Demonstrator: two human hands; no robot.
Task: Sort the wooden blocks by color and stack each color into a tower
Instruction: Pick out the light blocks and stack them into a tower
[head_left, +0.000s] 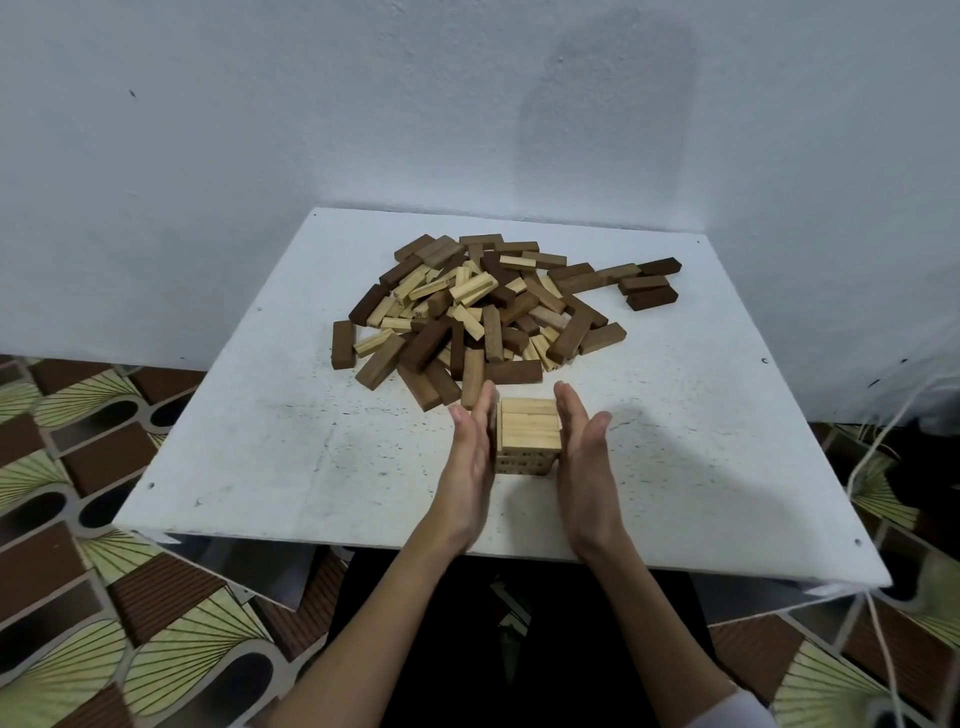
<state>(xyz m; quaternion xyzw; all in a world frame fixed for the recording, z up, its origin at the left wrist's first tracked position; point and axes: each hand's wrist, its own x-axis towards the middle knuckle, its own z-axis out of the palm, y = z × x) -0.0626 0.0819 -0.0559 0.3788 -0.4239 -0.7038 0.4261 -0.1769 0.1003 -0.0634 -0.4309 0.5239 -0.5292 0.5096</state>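
Straight-fingered, the left hand (470, 457) and right hand (584, 457) flank the pale tower (530, 436), apparently squaring it. Next probably comes another pale block from the pile (488, 306) behind the tower.

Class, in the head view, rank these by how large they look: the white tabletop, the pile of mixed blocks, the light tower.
1. white tabletop
2. pile of mixed blocks
3. light tower, though nearer the camera
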